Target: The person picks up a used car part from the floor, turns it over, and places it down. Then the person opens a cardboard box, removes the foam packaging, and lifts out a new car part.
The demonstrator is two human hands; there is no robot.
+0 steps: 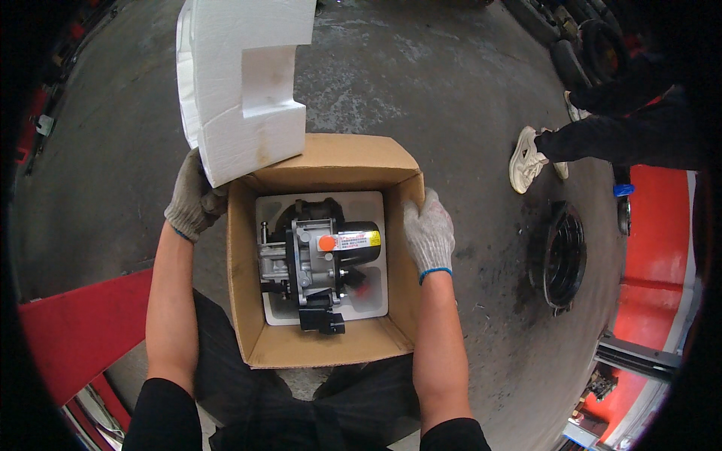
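An open cardboard box (331,353) is in front of me, above my dark-trousered legs. Inside it, a metal-and-black mechanical unit (312,259) with a black cylindrical motor, labels and an orange round cap lies in a white foam tray (376,301). My left hand (192,199), in a grey knit glove, is closed at the lower corner of a tall white foam block (218,90), which is tilted over the box's far left corner. Its fingertips are partly hidden. My right hand (430,229), gloved alike, grips the box's right wall, with its thumb side at the rim.
Another person's legs and pale shoes (526,160) are at the upper right. A black ring-shaped part (564,257) lies on the grey floor (421,60). Tyres (602,45) stand at the far right, red panels (654,248) at right, and a red beam (83,323) at left.
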